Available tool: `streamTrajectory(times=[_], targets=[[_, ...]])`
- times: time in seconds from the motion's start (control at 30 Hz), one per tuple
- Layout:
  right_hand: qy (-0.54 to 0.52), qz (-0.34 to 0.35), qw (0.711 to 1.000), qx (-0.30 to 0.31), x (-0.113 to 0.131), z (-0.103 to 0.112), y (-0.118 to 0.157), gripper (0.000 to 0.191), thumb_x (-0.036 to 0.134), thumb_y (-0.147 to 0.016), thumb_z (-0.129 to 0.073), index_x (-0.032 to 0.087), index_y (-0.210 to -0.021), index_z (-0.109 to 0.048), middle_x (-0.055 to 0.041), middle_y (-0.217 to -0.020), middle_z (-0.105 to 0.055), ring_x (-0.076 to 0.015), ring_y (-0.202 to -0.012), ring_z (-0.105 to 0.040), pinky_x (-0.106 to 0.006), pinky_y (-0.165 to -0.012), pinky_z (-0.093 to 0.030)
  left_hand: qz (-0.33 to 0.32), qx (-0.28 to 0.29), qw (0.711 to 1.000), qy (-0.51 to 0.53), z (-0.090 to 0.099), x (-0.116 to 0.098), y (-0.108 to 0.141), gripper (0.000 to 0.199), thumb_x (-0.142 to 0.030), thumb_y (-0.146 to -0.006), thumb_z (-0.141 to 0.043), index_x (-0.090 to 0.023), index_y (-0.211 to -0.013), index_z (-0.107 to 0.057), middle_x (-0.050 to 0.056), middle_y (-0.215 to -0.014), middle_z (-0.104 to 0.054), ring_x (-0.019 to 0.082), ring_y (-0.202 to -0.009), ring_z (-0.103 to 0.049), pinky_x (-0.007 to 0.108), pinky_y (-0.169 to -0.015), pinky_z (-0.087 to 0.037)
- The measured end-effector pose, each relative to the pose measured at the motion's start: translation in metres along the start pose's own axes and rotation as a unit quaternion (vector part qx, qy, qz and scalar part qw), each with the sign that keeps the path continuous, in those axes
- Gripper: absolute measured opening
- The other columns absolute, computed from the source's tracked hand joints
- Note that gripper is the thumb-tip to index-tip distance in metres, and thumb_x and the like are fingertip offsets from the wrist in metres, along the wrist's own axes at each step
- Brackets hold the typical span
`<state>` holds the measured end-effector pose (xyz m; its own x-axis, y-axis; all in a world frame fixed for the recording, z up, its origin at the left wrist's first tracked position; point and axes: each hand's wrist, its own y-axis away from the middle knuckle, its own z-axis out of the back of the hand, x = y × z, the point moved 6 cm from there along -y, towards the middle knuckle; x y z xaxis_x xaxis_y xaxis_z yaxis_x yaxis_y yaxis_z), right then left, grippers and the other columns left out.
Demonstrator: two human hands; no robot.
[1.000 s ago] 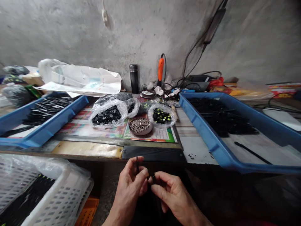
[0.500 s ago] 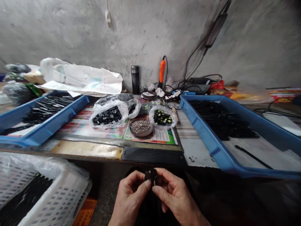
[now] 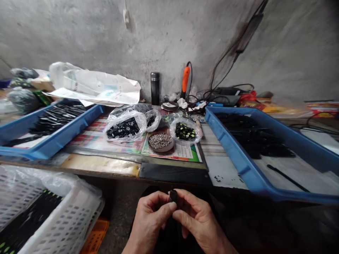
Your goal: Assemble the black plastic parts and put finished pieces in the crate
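Below the table's front edge, my left hand (image 3: 152, 218) and my right hand (image 3: 197, 220) meet, both closed with thumbs and fingertips around a small black part (image 3: 173, 196). Its lower portion is lost against the dark background. Beyond them on the table, a round dish (image 3: 162, 149) holds small metal screws or rivets. Left of it, an open plastic bag (image 3: 125, 127) contains black pieces with grey discs. To the right, another bag (image 3: 185, 132) holds black and yellow-green pieces.
Blue trays with long black parts stand at left (image 3: 50, 144) and right (image 3: 235, 155). A white basket (image 3: 76, 204) sits low at the left. Behind are a black flask (image 3: 155, 89) and an orange-handled tool (image 3: 185, 79).
My hands have drawn slightly closer together around the black part, which now looks narrower and more upright. The camera view has shifted slightly.
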<state>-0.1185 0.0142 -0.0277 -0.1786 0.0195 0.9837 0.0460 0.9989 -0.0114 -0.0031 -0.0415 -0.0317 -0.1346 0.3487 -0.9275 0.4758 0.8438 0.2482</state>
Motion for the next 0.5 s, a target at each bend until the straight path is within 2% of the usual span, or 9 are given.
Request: streamTrajectory(times=[0.3, 0.5], targets=[[-0.003, 0.019, 1.000, -0.012, -0.010, -0.002, 0.001, 0.039, 0.048, -0.092, -0.075, 0.021, -0.119, -0.069, -0.0055, -0.091, -0.064, -0.0177, -0.065, -0.063, -0.017, -0.045, -0.045, 0.012, 0.005, 1.000, 0.009, -0.002, 0.008, -0.001, 0.031, -0.040, -0.064, -0.085, -0.011, -0.069, -0.074, 0.000, -0.058, -0.060, 0.006, -0.041, -0.042, 0.019, -0.041, -0.033], [0.083, 0.042, 0.995, -0.037, 0.004, 0.009, -0.004, 0.041, 0.056, -0.095, -0.067, 0.018, -0.109, -0.071, -0.0042, -0.088, -0.061, -0.0098, -0.054, -0.050, -0.018, -0.046, -0.041, -0.024, -0.003, 0.997, -0.074, -0.003, 0.002, -0.001, 0.027, -0.038, -0.069, -0.079, -0.012, -0.065, -0.071, -0.003, -0.052, -0.052, 0.006, -0.043, -0.036, 0.020, -0.044, -0.028]])
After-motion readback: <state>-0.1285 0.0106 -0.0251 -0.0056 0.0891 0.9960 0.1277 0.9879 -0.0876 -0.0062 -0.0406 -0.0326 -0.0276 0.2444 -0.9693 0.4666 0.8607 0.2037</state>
